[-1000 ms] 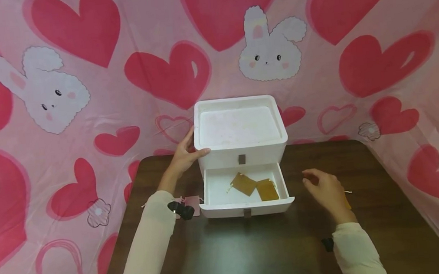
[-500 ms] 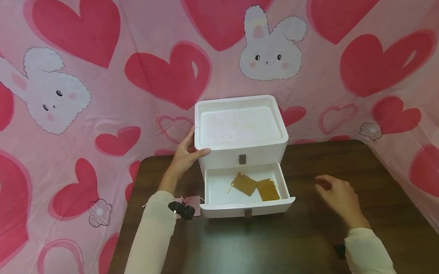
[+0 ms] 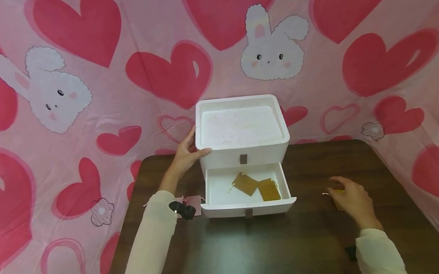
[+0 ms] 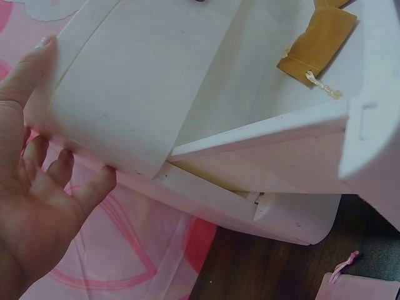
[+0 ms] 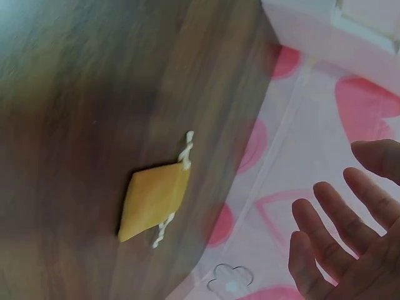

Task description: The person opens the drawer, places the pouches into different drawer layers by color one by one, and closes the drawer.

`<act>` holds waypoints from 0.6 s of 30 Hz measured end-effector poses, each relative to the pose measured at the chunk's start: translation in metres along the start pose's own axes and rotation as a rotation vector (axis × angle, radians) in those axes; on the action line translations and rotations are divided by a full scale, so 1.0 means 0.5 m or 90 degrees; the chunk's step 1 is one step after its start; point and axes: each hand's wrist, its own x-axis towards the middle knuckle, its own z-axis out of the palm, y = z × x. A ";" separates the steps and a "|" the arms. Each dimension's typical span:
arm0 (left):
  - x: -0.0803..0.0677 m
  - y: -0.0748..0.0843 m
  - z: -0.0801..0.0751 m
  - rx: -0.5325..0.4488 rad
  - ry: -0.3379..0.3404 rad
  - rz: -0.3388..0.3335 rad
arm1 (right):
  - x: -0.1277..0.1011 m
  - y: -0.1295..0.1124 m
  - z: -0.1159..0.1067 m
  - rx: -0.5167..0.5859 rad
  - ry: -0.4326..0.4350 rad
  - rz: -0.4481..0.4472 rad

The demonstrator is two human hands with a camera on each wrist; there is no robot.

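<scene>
Since the earlier frames the right hand has travelled rightward and toward the person, away from the drawer, and now hovers over a yellow pouch on the table, fingers loosely spread, gripping nothing. Left hand: unchanged, flat against the left wall of the white drawer unit, thumb on the front corner, fingers straight.

Count: two brown pouches in the open lower drawer, overlapping; one yellow pouch on the table, right of the unit; one pink pouch at the unit's left. Pouches are soft, flat, with drawstrings.

Table: dark wood grain, rounded corners. Backdrop: glossy pink sheet, red hearts, white rabbits.
</scene>
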 end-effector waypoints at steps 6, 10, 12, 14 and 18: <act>0.001 0.000 0.000 -0.003 0.002 -0.005 | 0.005 0.036 -0.006 -0.014 -0.039 0.013; 0.012 -0.022 -0.003 -0.003 0.005 -0.005 | 0.014 0.057 -0.009 -0.025 -0.078 0.032; 0.019 -0.036 -0.006 -0.002 0.008 -0.002 | 0.018 0.066 -0.008 -0.029 -0.094 0.038; 0.024 -0.048 -0.007 0.004 0.013 0.002 | 0.021 0.073 -0.007 -0.032 -0.106 0.044; 0.025 -0.052 -0.007 0.026 0.021 0.002 | 0.027 0.089 -0.002 -0.034 -0.134 0.055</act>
